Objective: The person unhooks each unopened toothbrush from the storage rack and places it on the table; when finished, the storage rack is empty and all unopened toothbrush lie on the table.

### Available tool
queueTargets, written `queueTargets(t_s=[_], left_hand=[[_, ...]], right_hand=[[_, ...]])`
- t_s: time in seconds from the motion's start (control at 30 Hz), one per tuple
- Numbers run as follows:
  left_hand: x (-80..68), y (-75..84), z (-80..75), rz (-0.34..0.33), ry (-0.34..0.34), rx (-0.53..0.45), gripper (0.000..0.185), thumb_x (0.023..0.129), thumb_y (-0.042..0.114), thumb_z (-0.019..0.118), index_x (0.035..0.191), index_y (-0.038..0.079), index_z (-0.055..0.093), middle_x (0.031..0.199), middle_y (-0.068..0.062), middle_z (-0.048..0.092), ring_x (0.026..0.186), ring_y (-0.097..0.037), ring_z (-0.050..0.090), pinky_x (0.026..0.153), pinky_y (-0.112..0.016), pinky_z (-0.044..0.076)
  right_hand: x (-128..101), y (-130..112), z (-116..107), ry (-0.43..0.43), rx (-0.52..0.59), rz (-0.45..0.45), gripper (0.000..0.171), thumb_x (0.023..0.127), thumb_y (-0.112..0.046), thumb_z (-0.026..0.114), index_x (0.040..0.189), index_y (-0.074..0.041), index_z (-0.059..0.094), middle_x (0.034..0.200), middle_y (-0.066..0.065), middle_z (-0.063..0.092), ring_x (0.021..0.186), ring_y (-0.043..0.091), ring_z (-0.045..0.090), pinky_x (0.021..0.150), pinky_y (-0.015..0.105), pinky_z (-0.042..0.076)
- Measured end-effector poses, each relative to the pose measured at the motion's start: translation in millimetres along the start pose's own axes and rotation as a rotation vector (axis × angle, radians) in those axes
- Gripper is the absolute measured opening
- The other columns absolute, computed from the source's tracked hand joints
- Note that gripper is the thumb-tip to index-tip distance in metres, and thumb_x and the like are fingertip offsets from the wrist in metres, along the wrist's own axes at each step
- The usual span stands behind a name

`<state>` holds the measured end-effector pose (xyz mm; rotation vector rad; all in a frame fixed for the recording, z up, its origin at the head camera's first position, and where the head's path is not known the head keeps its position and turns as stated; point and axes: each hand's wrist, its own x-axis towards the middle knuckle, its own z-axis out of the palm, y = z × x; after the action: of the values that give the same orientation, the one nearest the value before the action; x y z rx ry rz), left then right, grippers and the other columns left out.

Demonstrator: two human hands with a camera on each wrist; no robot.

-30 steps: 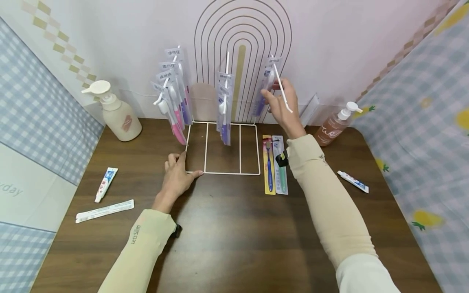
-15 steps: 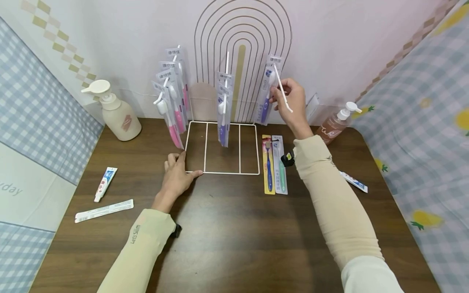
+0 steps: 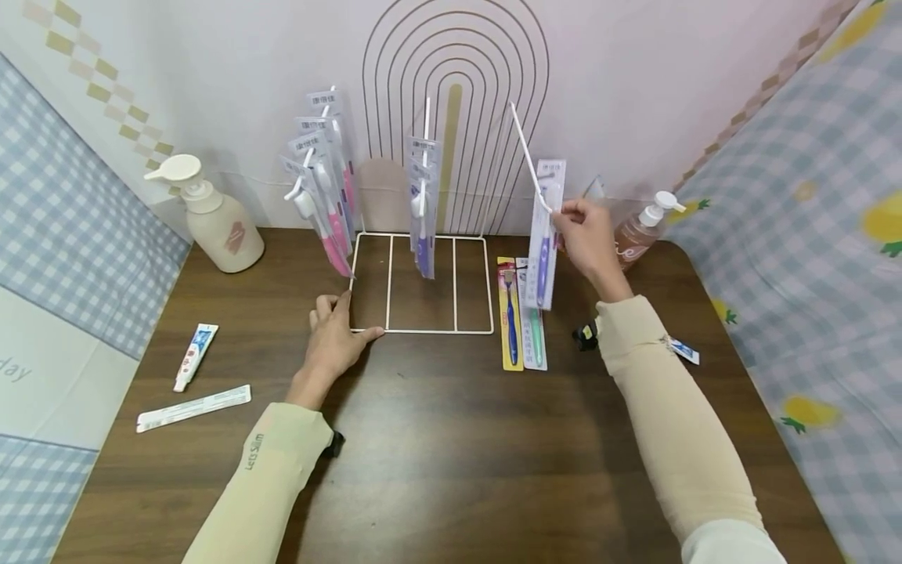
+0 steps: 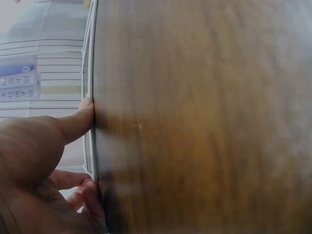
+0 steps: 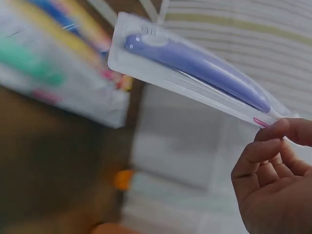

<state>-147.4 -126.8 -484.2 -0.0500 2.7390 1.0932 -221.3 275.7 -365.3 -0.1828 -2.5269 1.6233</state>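
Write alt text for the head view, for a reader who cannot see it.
A right hand pinches a packaged purple toothbrush beside a white wire rack hung with other toothbrush packs. The left hand rests on the rack's base on a brown table.

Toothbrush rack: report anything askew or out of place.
The rack's right peg slants and is bare; the right hand pinches a purple toothbrush pack beside its tip. Two packs lie flat on the table.
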Motion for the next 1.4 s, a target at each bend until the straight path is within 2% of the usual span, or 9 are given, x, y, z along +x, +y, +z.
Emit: queueTargets(t_s=[0.13, 0.27, 0.33, 0.5, 0.63, 0.87, 1.1, 1.3, 1.4], left_hand=[[0.4, -1.8, -0.2, 0.006, -0.003, 0.000, 0.101, 0.107, 0.034, 0.083, 0.180, -0.003, 0.025, 0.169, -0.031, 0.029, 0.148, -0.053, 0.033, 0.125, -0.066, 0.043], [0.5, -2.5, -0.8, 0.005, -0.004, 0.004, 0.102, 0.106, 0.035, 0.083, 0.180, -0.003, 0.024, 0.169, -0.033, 0.028, 0.147, -0.054, 0.033, 0.124, -0.067, 0.043], [0.6, -2.6, -0.9, 0.003, -0.003, 0.003, 0.102, 0.107, 0.034, 0.083, 0.180, -0.003, 0.023, 0.169, -0.032, 0.027, 0.147, -0.054, 0.033, 0.124, -0.067, 0.043], [1.6, -2.5, -0.4, 0.004, 0.009, 0.007, 0.100, 0.106, 0.034, 0.084, 0.179, -0.003, 0.026, 0.169, -0.031, 0.029, 0.147, -0.053, 0.033, 0.125, -0.067, 0.043], [2.1, -2.9, 0.0, 0.006, 0.011, 0.006, 0.100, 0.106, 0.035, 0.084, 0.179, -0.003, 0.027, 0.169, -0.030, 0.030, 0.148, -0.053, 0.033, 0.124, -0.067, 0.044], [2.2, -1.3, -0.7, 0.007, 0.001, 0.005, 0.100, 0.107, 0.036, 0.082, 0.180, -0.002, 0.025, 0.169, -0.030, 0.029, 0.149, -0.052, 0.033, 0.125, -0.066, 0.043], [0.7, 2.1, -1.5, -0.006, -0.006, 0.020, 0.100, 0.108, 0.037, 0.082, 0.181, 0.000, 0.024, 0.170, -0.029, 0.028, 0.151, -0.052, 0.032, 0.127, -0.066, 0.043], [0.8, 0.7, 0.1, -0.005, 0.004, 0.002, 0.099, 0.107, 0.034, 0.083, 0.180, 0.000, 0.026, 0.169, -0.029, 0.029, 0.150, -0.052, 0.032, 0.126, -0.067, 0.043], [0.3, -0.2, 0.8, -0.007, 0.003, -0.002, 0.099, 0.107, 0.034, 0.083, 0.180, -0.001, 0.026, 0.169, -0.030, 0.028, 0.150, -0.053, 0.032, 0.124, -0.068, 0.044]], right_hand=[[-10.4, 37.5, -4.8, -0.014, -0.085, 0.075, 0.035, 0.114, -0.010, 0.065, 0.139, 0.014, 0.069, 0.077, -0.013, 0.064, 0.062, 0.004, 0.057, 0.057, 0.017, 0.046], [-14.5, 77.5, -5.2, -0.015, -0.142, 0.124, 0.037, 0.112, -0.012, 0.065, 0.136, 0.016, 0.072, 0.079, -0.004, 0.067, 0.067, 0.008, 0.059, 0.060, 0.020, 0.049], [-8.5, 104.8, -4.7, 0.008, -0.149, 0.160, 0.033, 0.109, -0.013, 0.069, 0.127, 0.013, 0.078, 0.080, 0.001, 0.072, 0.069, 0.010, 0.062, 0.060, 0.023, 0.050], [7.7, 161.3, -4.5, -0.008, -0.138, 0.287, 0.030, 0.108, -0.021, 0.074, 0.124, 0.002, 0.084, 0.098, 0.009, 0.081, 0.078, 0.014, 0.069, 0.064, 0.030, 0.055], [-0.2, 160.4, -3.5, -0.065, -0.142, 0.332, 0.038, 0.111, -0.026, 0.072, 0.134, 0.003, 0.080, 0.107, 0.013, 0.079, 0.084, 0.018, 0.068, 0.068, 0.033, 0.055], [-33.3, 110.5, 6.6, -0.074, -0.240, 0.363, 0.044, 0.118, -0.024, 0.060, 0.148, 0.006, 0.071, 0.136, 0.024, 0.073, 0.102, 0.019, 0.065, 0.080, 0.024, 0.051], [-16.6, 145.1, 4.1, -0.024, -0.236, 0.367, 0.036, 0.112, -0.026, 0.070, 0.131, 0.002, 0.082, 0.115, 0.014, 0.080, 0.091, 0.016, 0.067, 0.074, 0.030, 0.054], [-38.4, 122.3, 9.4, 0.041, -0.270, 0.366, 0.039, 0.113, -0.027, 0.066, 0.134, 0.004, 0.079, 0.128, 0.022, 0.076, 0.107, 0.026, 0.067, 0.083, 0.030, 0.052], [-41.2, 123.3, 11.7, 0.082, -0.283, 0.363, 0.036, 0.111, -0.028, 0.069, 0.128, 0.001, 0.082, 0.121, 0.018, 0.079, 0.105, 0.024, 0.067, 0.082, 0.030, 0.052]])
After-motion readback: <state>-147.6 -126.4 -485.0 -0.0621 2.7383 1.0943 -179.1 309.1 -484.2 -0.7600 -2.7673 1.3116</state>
